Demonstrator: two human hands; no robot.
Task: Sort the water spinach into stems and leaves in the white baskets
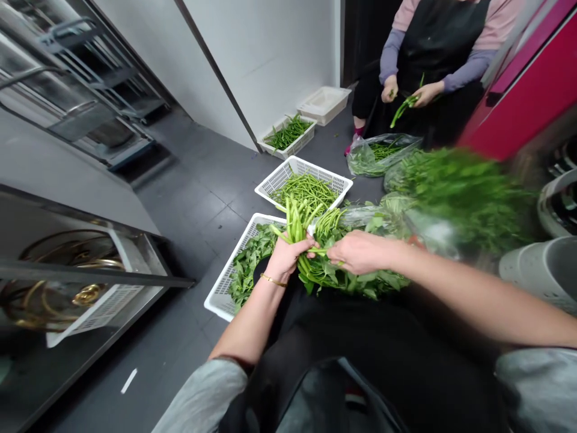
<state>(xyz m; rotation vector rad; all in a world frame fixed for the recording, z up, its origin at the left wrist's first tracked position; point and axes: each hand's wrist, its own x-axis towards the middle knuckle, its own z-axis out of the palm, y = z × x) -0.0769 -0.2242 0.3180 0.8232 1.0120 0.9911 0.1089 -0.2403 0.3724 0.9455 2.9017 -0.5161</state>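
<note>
Head view: looking down at a person sitting low over a dark tiled floor, veg everywhere
Left hand: the left hand [285, 257] is wrapped around a bunch of green stalks [298, 224], fingers closed round the lower part, cut ends poking up and away; thin gold bracelet on the wrist
Right hand: the right hand [358, 251] sits just right of it, fingers curled and pinching at the same stalks near the grip, so both hands meet on the bunch
Where the stalks are: held in the air right above the near basket, middle of the scene
Near basket: white basket [215, 296] full of leafy greens [252, 258], directly under the hands
Next basket: a second white basket [280, 178] just beyond, holding trimmed stems [306, 187]
Far baskets: one with more stems [288, 132] by the wall, plus an empty-looking white tray [325, 102] behind it
Right side: big blurry heap of greens [464, 192], partly in a clear plastic bag
Far right: another person in a black apron, hands [408, 91] holding a few green stalks
Left side: metal cabinet and shelving
</note>
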